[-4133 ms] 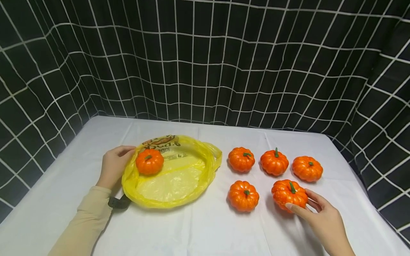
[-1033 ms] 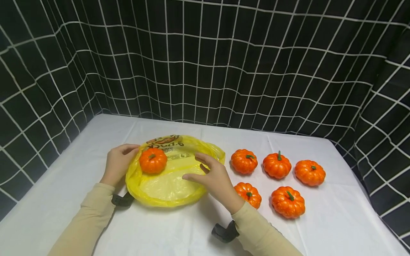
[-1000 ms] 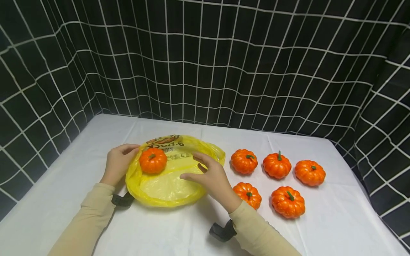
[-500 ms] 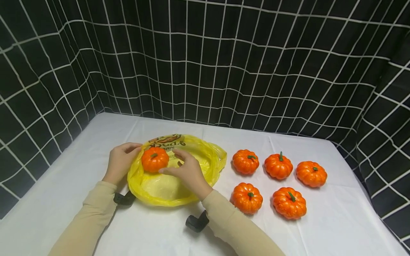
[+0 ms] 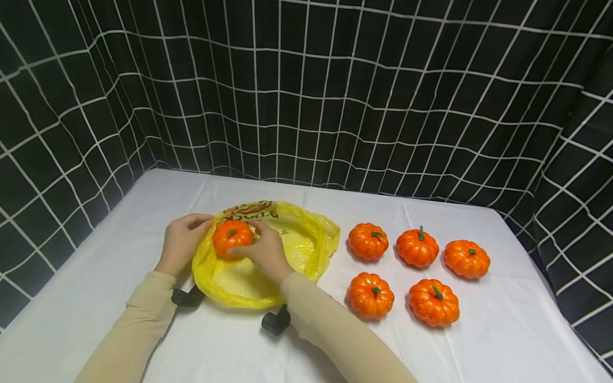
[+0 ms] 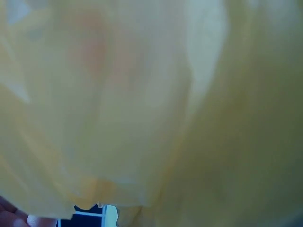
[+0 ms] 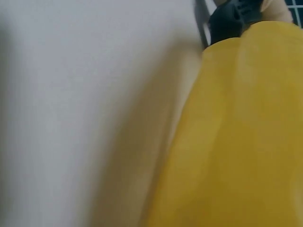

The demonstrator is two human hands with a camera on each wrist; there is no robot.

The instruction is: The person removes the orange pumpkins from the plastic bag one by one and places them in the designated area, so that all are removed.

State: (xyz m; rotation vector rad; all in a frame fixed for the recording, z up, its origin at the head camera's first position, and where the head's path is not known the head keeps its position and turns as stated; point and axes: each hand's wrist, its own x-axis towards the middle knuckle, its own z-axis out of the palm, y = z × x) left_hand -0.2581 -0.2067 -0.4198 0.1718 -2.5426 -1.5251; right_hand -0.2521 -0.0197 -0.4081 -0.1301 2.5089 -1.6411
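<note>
A yellow plastic bag [image 5: 258, 302] with printed lettering lies with its mouth spread wide. Inside, by its left rim, sits a small orange pumpkin [image 5: 232, 240] with a green stem. My right hand [image 5: 268, 255] reaches over the bag and grips this pumpkin from its right side, thumb in front and fingers behind. At the bag's left rim, my left hand [image 5: 181, 242] pinches the plastic. Yellow film [image 6: 142, 118] fills most of the left wrist view, with a blurred reddish patch behind it. In the right wrist view the bag's outer wall [image 7: 246, 132] hides the right hand.
Several more orange pumpkins stand right of the bag on the white cloth [image 5: 230, 351], among them a front-left pumpkin [image 5: 370, 298] and a front-right pumpkin [image 5: 433, 304]. Dark wrist cameras [image 5: 276, 322] hang below both wrists. A black gridded curtain [image 5: 306, 96] encloses the table's back and sides.
My right hand let go of the front-right pumpkin, which now stands on the cloth. It moved left over the bag and took hold of the pumpkin inside. My left hand stayed at the rim.
</note>
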